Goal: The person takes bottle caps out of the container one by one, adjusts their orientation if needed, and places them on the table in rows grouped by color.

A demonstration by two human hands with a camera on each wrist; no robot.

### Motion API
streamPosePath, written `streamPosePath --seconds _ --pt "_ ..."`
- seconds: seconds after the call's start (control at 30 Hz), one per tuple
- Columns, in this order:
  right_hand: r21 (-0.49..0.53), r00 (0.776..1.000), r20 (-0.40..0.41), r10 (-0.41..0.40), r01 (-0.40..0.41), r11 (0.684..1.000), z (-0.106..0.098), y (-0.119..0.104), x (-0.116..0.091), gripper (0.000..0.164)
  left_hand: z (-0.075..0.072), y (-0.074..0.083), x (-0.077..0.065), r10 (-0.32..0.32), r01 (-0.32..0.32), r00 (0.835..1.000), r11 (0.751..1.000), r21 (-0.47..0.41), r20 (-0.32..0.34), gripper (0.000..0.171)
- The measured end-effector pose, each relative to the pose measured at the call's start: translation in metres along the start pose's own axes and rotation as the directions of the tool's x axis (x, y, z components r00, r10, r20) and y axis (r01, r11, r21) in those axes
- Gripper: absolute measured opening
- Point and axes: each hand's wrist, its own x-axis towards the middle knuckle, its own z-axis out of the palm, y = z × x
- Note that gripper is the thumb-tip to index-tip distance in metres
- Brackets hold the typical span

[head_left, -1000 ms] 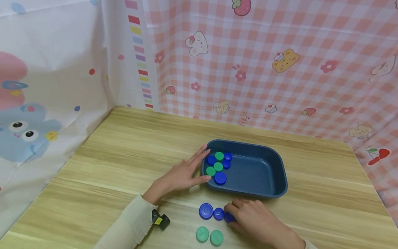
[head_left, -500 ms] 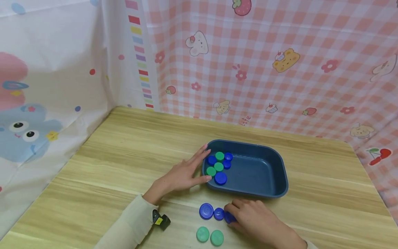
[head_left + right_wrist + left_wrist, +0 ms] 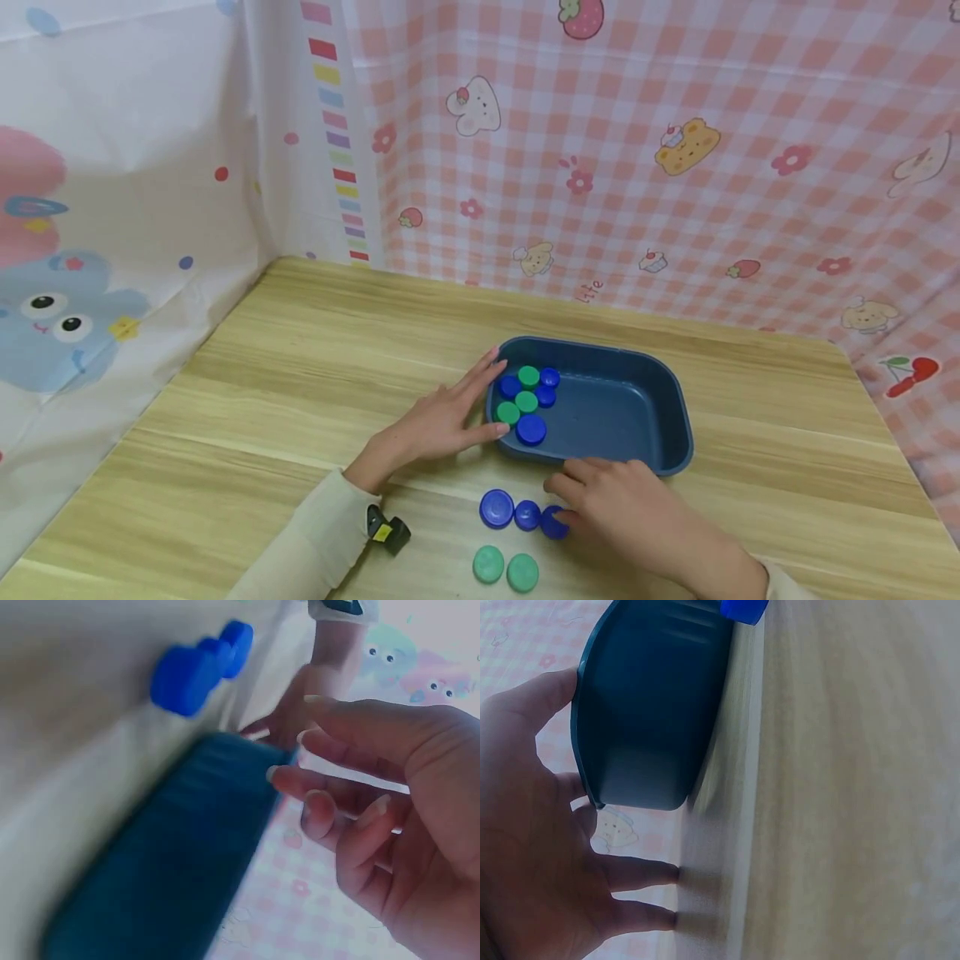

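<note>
In the head view my left hand [image 3: 438, 421] rests against the left end of a dark blue tray [image 3: 611, 421], fingers spread. The left wrist view has its thumb [image 3: 551, 697] at the tray's rim. My right hand [image 3: 626, 512] hovers just right of a blue bottle cap [image 3: 553, 523], its thumb overlapping that cap. Loosely bent fingers with nothing between them show in the right wrist view. A large blue cap [image 3: 497, 508] and a small blue cap [image 3: 527, 516] lie in a row with it. Two light green caps [image 3: 488, 564] lie nearer me.
Several green and blue caps [image 3: 532, 430] sit at the tray's left end. A wooden table [image 3: 337, 333] carries everything. Printed cloth [image 3: 600, 167] hangs behind and at both sides. A small black device [image 3: 388, 530] is strapped at my left cuff.
My right hand has let go of the rightmost blue cap and lifted a little away, up and to the right. That cap stays in place. My left hand and the tray have not moved.
</note>
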Motion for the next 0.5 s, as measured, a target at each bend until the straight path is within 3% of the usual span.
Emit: streamPosePath --seconds 0.2,0.5 --pt "-0.087 0.997 -0.057 -0.042 0.037 0.996 -0.014 0.013 0.008 0.021 0.0 0.0 0.0 0.001 -0.001 1.0 1.0 0.001 0.003 0.081" --pt "-0.091 0.999 0.023 -0.022 0.024 0.996 -0.029 0.034 0.022 0.021 0.0 0.0 0.0 0.004 -0.004 1.0 1.0 -0.009 -0.002 0.08"
